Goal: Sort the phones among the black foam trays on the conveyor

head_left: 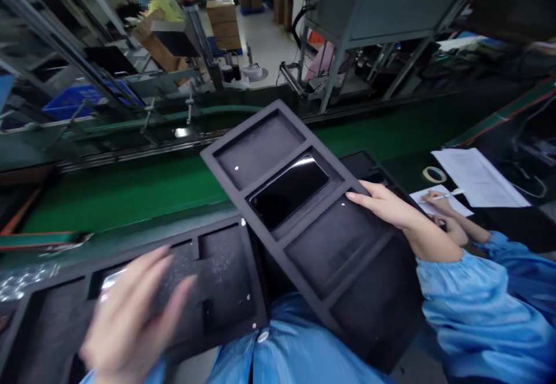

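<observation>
My right hand grips the right edge of a black foam tray, thumb on top and the other fingers hidden beneath. The tray tilts over my lap. In one of its compartments lies a glossy black phone-like panel; the other visible compartments are bare apart from small white specks. Blurred by motion, my left hand is over a second black tray, fingers stretched and thumb apart. A shiny object shows in that tray, partly covered by my left hand, too hidden to name.
A green conveyor belt runs across in front. At the right, a co-worker's hand holds a pen over paper, near printed sheets and a tape roll. Another dark tray sits behind mine. Machine frames stand beyond.
</observation>
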`<act>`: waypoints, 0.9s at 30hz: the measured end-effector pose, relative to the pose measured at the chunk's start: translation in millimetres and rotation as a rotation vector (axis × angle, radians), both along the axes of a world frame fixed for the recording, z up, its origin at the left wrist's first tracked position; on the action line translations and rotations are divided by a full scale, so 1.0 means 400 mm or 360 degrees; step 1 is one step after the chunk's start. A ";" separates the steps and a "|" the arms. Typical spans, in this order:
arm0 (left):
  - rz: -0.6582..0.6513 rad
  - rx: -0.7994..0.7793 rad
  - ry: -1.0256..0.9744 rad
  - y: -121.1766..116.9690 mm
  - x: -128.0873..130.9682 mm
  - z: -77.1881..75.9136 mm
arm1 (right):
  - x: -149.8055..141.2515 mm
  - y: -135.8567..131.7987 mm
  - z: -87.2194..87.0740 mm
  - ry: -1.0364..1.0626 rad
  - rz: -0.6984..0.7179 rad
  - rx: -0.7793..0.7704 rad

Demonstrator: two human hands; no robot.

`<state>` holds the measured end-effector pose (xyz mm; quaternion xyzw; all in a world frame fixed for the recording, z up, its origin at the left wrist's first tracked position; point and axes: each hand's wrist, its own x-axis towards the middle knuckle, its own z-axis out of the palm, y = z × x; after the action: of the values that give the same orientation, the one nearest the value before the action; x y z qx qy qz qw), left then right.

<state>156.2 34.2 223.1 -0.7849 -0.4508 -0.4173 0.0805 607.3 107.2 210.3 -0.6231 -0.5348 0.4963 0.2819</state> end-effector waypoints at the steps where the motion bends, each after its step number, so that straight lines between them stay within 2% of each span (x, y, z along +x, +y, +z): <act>1: -0.0105 -0.0079 0.0225 0.023 0.067 0.026 | -0.033 0.010 0.012 -0.0004 0.0102 0.0011; 2: -0.0199 -0.0101 0.0377 0.044 0.122 0.040 | -0.066 0.020 0.020 -0.0019 0.0214 0.0019; 3: -0.0192 -0.0180 0.0514 0.061 0.162 0.042 | -0.097 0.028 0.027 -0.0044 0.0332 0.0021; 5: -0.0103 -0.0461 0.0774 0.083 0.203 0.021 | -0.154 0.041 0.036 -0.0102 0.0536 0.0017; 8: 0.0078 -0.0795 0.0935 0.078 0.193 -0.027 | -0.216 0.048 0.039 -0.0140 0.0702 -0.0005; 11: 0.0206 -0.0910 0.0908 0.049 0.168 -0.058 | -0.255 0.050 0.031 -0.0142 0.0791 -0.0034; 14: 0.0271 -0.0954 0.0821 0.032 0.165 -0.070 | -0.280 0.056 0.024 -0.0143 0.0827 -0.0043; 17: 0.0287 -0.1082 0.0667 0.041 0.168 -0.068 | -0.298 0.064 0.027 -0.0195 0.0833 -0.0042; 20: 0.0304 -0.1299 0.0233 0.066 0.138 -0.054 | -0.311 0.069 0.034 -0.0256 0.0844 -0.0038; 25: -0.0038 -0.1852 -0.1525 0.073 0.019 -0.014 | -0.308 0.068 0.030 -0.0316 0.0842 0.0016; 27: -0.0091 -0.1901 -0.1866 0.049 -0.019 0.000 | -0.296 0.070 0.014 -0.0282 0.0800 -0.0040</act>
<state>148.6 54.0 223.2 -0.3625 -0.5448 -0.4509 -0.6070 489.0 135.2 216.0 -0.5152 -0.6891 0.5008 0.0943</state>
